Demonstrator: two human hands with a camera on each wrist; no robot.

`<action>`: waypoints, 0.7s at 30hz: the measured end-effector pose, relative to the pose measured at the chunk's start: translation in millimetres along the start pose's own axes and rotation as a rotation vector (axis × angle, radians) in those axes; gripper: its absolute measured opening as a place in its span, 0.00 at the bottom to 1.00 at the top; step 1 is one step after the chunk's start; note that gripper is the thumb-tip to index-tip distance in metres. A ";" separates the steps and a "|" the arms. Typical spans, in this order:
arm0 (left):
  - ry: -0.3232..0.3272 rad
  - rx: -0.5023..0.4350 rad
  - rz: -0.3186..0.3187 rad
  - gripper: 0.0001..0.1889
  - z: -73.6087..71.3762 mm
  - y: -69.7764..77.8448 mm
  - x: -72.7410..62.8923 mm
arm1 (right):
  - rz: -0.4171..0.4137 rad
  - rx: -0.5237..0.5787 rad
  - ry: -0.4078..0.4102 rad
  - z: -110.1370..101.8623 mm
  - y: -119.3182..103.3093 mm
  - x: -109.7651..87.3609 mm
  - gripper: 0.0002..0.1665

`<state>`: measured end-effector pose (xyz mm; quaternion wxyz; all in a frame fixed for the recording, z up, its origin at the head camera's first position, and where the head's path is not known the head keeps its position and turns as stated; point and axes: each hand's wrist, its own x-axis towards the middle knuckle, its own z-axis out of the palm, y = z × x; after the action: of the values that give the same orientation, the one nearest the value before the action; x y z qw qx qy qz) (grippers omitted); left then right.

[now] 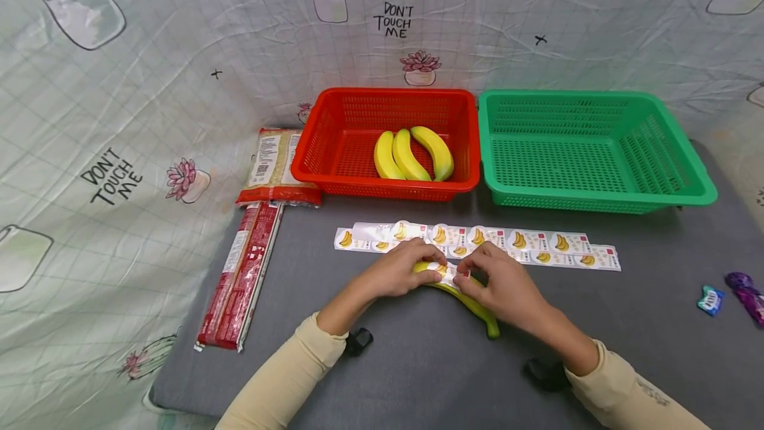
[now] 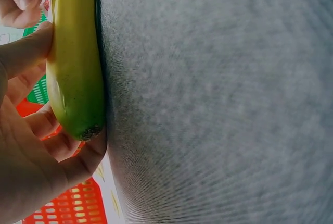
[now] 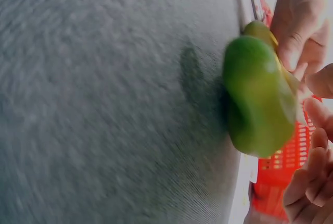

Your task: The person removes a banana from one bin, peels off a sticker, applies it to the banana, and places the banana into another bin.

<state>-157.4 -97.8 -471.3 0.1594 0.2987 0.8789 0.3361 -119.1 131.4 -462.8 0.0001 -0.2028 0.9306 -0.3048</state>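
A yellow banana (image 1: 475, 306) with a green stem lies on the grey table, its stem toward the lower right. My left hand (image 1: 398, 272) holds its far left end; in the left wrist view the fingers wrap round the banana's dark tip (image 2: 89, 133) and the thumb presses on top. A white sticker (image 1: 446, 275) with a banana picture lies across the top of the fruit. With thumb and forefinger, my right hand (image 1: 500, 282) pinches the sticker's right edge. In the right wrist view the green stem end (image 3: 255, 67) is nearest the camera.
Strips of banana stickers (image 1: 519, 240) lie just beyond the hands. Behind them stand a red basket (image 1: 388, 189) with 3 bananas and a green basket (image 1: 597, 201). At left are a red packet (image 1: 241, 277) and a clear-and-red bag (image 1: 274, 161); small wrapped sweets (image 1: 710, 300) lie far right.
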 end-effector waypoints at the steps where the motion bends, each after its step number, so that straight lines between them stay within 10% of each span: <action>1: 0.000 -0.003 -0.001 0.13 0.1 -0.3 0.1 | 0.010 -0.015 -0.012 1.5 -0.9 0.4 0.08; 21: -0.057 0.138 -0.045 0.19 -3.8 1.3 -0.9 | -0.031 -0.238 -0.009 4.0 6.1 -3.8 0.16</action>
<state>-158.0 -99.4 -467.6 0.1708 0.2983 0.9016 0.2626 -117.3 135.1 -470.0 -0.0246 -0.2170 0.9569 -0.1913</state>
